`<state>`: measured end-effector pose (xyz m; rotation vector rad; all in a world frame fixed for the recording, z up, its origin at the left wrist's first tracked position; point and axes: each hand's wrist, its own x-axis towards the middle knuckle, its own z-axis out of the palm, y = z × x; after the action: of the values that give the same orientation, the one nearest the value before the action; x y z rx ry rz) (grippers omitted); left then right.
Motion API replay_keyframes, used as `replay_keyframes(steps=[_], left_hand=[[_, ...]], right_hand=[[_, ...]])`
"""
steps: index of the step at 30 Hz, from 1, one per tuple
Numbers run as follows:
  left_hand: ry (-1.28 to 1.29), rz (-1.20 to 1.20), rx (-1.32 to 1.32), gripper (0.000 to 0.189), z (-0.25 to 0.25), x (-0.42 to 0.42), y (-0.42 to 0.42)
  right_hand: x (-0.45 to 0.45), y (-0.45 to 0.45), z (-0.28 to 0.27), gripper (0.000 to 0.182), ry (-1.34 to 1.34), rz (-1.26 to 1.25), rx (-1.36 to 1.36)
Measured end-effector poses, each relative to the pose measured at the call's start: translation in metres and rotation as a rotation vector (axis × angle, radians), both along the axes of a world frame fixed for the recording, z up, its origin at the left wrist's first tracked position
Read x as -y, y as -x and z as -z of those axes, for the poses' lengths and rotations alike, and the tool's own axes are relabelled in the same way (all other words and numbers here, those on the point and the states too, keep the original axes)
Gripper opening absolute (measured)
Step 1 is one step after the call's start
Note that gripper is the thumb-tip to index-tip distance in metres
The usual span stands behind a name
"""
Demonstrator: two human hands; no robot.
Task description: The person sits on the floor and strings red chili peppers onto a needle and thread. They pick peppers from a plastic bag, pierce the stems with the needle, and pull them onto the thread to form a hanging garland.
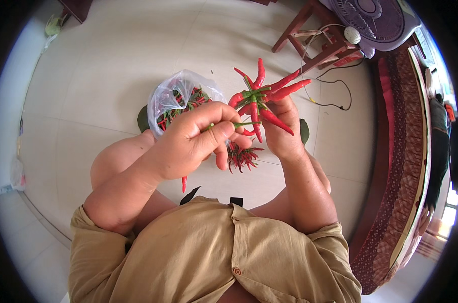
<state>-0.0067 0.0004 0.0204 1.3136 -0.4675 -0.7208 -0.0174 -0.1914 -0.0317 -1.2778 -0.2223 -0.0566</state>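
My right hand [284, 130] grips a bunch of red chili peppers [255, 108]. Their green stems meet in the middle and the pods fan outward. Close beside it, my left hand [202, 140] pinches a green chili stem [247, 124] between thumb and fingers; how much of that pepper lies inside the hand is hidden. A red chili tip [184, 184] shows just below the left hand. Behind that hand stands a clear plastic bag [162, 89] of red chilies and green leaves [191, 99]. On the floor beneath the hands lies a pile of red chilies [244, 156].
Pale tiles make up the floor [111, 91]. At the upper right, an electric fan [369, 22] rests by a reddish wooden stool [301, 34], its cord [337, 80] trailing on the tiles. A bed with a patterned skirt [396, 166] runs along the right side.
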Motion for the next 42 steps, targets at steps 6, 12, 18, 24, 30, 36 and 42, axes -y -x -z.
replay_keyframes(steps=[6, 12, 18, 24, 30, 36, 42], left_hand=[[0.031, 0.259, 0.188, 0.017, -0.014, -0.015, -0.007], [0.099, -0.347, 0.04, 0.012, -0.015, -0.02, -0.023], [-0.057, -0.262, 0.366, 0.018, -0.004, -0.007, -0.027], [-0.085, -0.194, 0.299, 0.024, -0.006, -0.004, -0.024], [-0.077, -0.179, 0.234, 0.023, -0.005, -0.003, -0.022], [-0.083, -0.158, 0.386, 0.012, -0.002, -0.007, -0.028], [-0.052, -0.113, 0.507, 0.009, -0.003, -0.009, -0.031]], right_hand=[[0.002, -0.001, -0.001, 0.023, -0.024, -0.032, -0.088], [0.005, 0.001, -0.002, 0.026, -0.159, -0.21, -0.104], [-0.009, 0.007, -0.005, 0.022, -0.214, -0.241, -0.208], [-0.007, 0.011, -0.012, 0.025, -0.239, -0.27, -0.308], [-0.012, 0.017, -0.02, 0.025, -0.156, -0.251, -0.3], [-0.013, 0.017, -0.018, 0.023, -0.151, -0.279, -0.324], [-0.018, 0.021, -0.017, 0.023, -0.165, -0.262, -0.261]])
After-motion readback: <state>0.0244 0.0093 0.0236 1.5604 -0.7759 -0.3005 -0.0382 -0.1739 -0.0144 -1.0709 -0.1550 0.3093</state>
